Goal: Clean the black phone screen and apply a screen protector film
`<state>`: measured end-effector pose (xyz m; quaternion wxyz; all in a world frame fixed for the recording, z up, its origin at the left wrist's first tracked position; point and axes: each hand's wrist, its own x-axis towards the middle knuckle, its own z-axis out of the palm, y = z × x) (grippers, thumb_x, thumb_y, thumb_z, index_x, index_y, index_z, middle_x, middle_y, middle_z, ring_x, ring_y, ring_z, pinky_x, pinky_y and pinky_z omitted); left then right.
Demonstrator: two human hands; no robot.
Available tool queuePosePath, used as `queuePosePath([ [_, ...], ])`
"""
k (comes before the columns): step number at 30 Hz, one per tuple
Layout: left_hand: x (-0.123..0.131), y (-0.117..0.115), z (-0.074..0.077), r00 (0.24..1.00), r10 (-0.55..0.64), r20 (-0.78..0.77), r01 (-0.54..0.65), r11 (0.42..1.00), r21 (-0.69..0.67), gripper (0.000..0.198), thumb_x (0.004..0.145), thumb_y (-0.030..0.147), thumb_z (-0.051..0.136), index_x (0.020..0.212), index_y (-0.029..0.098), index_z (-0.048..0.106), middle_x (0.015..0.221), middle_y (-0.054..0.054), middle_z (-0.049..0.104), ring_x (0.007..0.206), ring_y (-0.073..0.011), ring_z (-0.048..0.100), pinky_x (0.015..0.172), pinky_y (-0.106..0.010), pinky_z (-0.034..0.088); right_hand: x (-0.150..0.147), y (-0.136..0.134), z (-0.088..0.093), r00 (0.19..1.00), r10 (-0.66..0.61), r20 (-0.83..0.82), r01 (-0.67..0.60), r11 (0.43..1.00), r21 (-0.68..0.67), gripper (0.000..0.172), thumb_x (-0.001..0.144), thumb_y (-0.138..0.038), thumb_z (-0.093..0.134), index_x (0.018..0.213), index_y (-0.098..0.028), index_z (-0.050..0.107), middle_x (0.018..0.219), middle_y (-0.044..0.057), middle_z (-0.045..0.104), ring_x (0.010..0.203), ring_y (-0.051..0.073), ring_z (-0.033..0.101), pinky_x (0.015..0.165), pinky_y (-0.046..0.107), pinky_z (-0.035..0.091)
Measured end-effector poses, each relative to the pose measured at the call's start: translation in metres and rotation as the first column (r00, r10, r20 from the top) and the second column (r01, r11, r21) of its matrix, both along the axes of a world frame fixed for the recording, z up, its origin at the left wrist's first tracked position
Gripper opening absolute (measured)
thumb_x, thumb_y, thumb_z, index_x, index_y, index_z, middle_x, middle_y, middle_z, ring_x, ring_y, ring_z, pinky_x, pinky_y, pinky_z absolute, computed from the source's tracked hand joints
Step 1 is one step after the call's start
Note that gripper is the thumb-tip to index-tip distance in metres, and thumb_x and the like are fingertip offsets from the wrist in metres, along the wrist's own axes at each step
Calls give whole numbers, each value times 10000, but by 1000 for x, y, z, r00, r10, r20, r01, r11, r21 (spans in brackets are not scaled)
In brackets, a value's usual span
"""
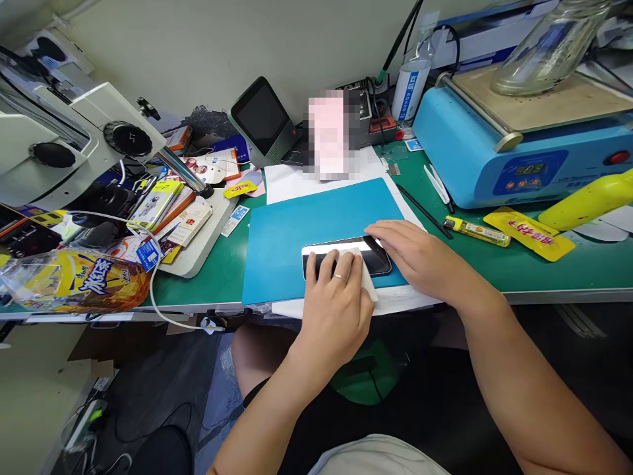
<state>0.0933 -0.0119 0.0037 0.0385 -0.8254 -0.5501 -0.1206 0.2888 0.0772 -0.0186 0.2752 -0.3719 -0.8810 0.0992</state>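
Observation:
A black-screened phone (380, 258) lies flat on a blue mat (277, 231) near the front of the green table. My left hand (336, 300), with a ring on one finger, presses a white cloth (367, 284) onto the phone's screen, its fingers bent over it. At the phone's right end, my right hand (415, 254) rests with its fingers together, the fingertips at the phone's upper right corner. White paper (413, 298) shows under the mat.
On the right are a blue machine (445, 145) with a glass jar (539, 53), tweezers (438, 185) and a yellow tube (477, 231). Left stand a microscope arm (119, 122) and a drink bottle (89, 280). A small screen device (262, 119) sits behind.

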Motion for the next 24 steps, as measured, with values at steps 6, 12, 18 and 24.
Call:
queuePosePath([
  [6, 19, 27, 1, 1000, 28, 8, -28, 999, 23, 441, 1037, 220, 337, 1427, 140, 528, 1412, -81, 597, 1379, -273, 463, 1239, -568, 292, 0, 1, 0, 1000, -14, -8, 14, 1000, 7, 394, 1043, -199, 359, 1337, -130, 612, 1299, 172, 686, 1255, 304, 622, 1053, 490, 530],
  [12, 11, -3, 1, 1000, -16, 12, 15, 1000, 22, 459, 1031, 249, 381, 1454, 125, 511, 1440, -87, 574, 1371, -281, 465, 1249, -554, 283, 1, 1, -1, 1000, -12, 7, 12, 1000, 21, 421, 1011, -140, 373, 1371, -163, 590, 1335, 153, 675, 1273, 304, 614, 1059, 506, 529],
  [18, 11, -1, 1, 1000, -22, 8, 21, 1000, 9, 467, 1017, 245, 384, 1452, 131, 510, 1438, -88, 573, 1379, -281, 454, 1251, -559, 274, 1, 0, 0, 1000, -15, 7, 15, 1000, 13, 421, 1013, -143, 369, 1370, -153, 592, 1337, 162, 673, 1273, 310, 613, 1051, 517, 535],
  [24, 26, 33, 1, 1000, 7, -2, -7, 1000, 27, 443, 1010, 224, 373, 1413, 137, 535, 1396, -94, 599, 1351, -269, 478, 1248, -558, 275, 0, 2, 0, 1000, -15, -27, 15, 1000, -9, 401, 1027, -205, 378, 1347, -171, 617, 1318, 160, 688, 1256, 317, 629, 1040, 519, 541],
])
